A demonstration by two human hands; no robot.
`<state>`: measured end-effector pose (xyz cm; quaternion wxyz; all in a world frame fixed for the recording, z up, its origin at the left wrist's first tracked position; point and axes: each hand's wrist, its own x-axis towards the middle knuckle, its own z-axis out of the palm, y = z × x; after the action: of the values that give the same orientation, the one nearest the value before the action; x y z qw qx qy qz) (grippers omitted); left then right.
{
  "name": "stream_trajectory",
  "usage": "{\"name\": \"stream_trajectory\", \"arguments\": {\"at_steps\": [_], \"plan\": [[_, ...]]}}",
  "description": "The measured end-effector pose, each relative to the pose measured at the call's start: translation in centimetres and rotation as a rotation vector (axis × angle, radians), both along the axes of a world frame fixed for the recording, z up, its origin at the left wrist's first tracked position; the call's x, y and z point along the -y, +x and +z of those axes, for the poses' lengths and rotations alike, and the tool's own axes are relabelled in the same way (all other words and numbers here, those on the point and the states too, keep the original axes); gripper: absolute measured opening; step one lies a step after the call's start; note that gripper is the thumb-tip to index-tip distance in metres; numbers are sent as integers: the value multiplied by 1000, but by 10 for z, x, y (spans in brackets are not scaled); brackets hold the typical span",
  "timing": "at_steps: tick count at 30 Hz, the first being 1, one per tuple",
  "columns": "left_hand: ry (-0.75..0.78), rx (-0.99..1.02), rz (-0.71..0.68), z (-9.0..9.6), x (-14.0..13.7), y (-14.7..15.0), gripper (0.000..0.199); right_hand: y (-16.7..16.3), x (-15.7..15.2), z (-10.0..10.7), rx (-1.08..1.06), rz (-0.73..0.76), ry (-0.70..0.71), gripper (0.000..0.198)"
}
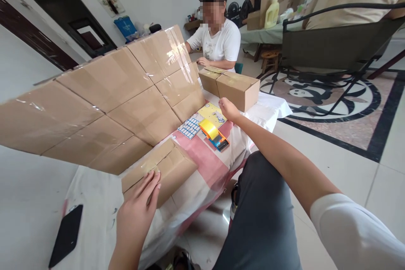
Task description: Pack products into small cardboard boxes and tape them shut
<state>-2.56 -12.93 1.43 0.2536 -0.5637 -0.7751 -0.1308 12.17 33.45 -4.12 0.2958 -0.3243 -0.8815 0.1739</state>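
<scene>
My left hand lies on the near cardboard box, its outstretched fingers flat over the taped top seam. My right hand is closed, its fingers curled beside the far cardboard box; whether anything is in them is hidden. Between my hands, a tape dispenser with a roll of yellow tape sits on the table. Just beyond it are a yellow printed sheet and a white sheet with a blue grid pattern.
A wall of stacked, taped cardboard boxes rises along the table's left side. A black phone lies at the near-left end of the tablecloth. Across the table sits a person in a white shirt. A dark folding chair stands right.
</scene>
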Motion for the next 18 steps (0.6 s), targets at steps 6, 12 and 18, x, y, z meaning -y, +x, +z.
{"name": "stream_trajectory", "arguments": {"at_steps": [6, 12, 18], "plan": [[-26, 108, -104, -2, 35, -27, 38, 0, 57, 57, -327, 379, -148, 30], [-57, 188, -131, -4, 59, -39, 38, -31, 164, 52, -306, 997, -527, 18], [-33, 232, -100, 0, 56, -33, 35, -55, 209, 7, -170, 1016, -879, 1]]}}
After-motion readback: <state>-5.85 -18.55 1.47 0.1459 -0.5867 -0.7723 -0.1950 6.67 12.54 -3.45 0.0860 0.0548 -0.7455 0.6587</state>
